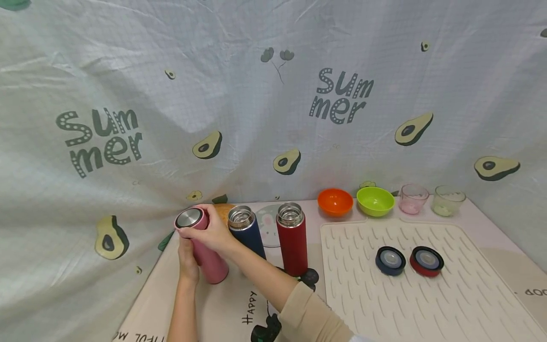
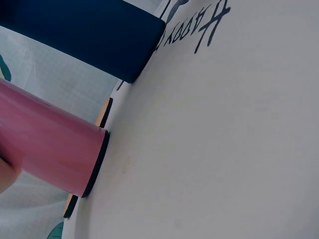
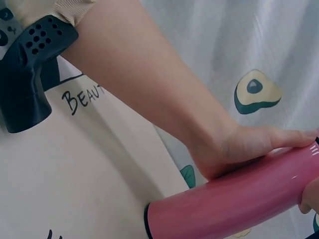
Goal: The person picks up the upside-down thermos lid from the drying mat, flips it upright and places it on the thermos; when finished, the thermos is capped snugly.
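Left of centre in the head view, the left hand (image 1: 188,263) grips the pink flask (image 1: 204,249); keep it firm. The right hand (image 1: 209,231) has its fingers curled round the cap (image 1: 190,219), and should probably turn squarely, without tilting.

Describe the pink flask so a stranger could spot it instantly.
On the table against the avocado-print cloth, three flasks stand left of the ridged white mat. The pink flask is leftmost, gripped by both hands, and alone has its lid on; the navy flask and red flask stand open.
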The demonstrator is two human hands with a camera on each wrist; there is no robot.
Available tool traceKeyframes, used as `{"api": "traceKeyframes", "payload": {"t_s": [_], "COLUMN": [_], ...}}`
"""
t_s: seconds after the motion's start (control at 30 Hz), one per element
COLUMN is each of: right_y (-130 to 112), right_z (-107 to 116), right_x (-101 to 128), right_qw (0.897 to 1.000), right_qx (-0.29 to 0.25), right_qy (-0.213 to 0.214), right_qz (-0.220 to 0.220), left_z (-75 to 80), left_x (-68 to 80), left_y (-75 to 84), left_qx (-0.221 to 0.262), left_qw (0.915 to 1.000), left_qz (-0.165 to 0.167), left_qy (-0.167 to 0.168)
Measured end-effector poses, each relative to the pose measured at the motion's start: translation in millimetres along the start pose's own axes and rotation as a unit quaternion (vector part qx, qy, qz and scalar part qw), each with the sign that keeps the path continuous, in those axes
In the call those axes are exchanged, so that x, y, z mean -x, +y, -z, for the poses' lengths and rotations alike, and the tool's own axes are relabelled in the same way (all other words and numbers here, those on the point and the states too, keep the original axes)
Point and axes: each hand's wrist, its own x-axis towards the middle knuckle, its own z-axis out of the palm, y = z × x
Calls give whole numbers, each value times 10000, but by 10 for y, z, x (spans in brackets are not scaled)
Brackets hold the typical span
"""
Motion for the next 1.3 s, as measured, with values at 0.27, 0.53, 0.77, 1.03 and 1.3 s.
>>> {"api": "traceKeyframes", "payload": {"t_s": [0.27, 0.53, 0.77, 1.03, 1.3], "right_y": [-10, 21, 6, 22, 73], "right_z": [-25, -45, -51, -70, -86], "right_x": [20, 43, 29, 50, 28], "right_qw": [9982, 9957, 9988, 9982, 9972], "right_qx": [575, 661, 241, 552, 229], "right_qy": [110, 531, 324, 109, 502], "right_qz": [135, 372, 261, 225, 503], "left_z": [7, -22, -11, 20, 5], "left_x": [15, 6, 11, 8, 4], "left_y": [15, -3, 7, -4, 27], "left_qx": [-49, 174, 56, 7, 18], "left_qw": [9999, 9998, 10000, 9999, 9994], "left_qz": [96, -20, 7, 116, 298], "left_qy": [30, -22, 46, 76, 165]}}
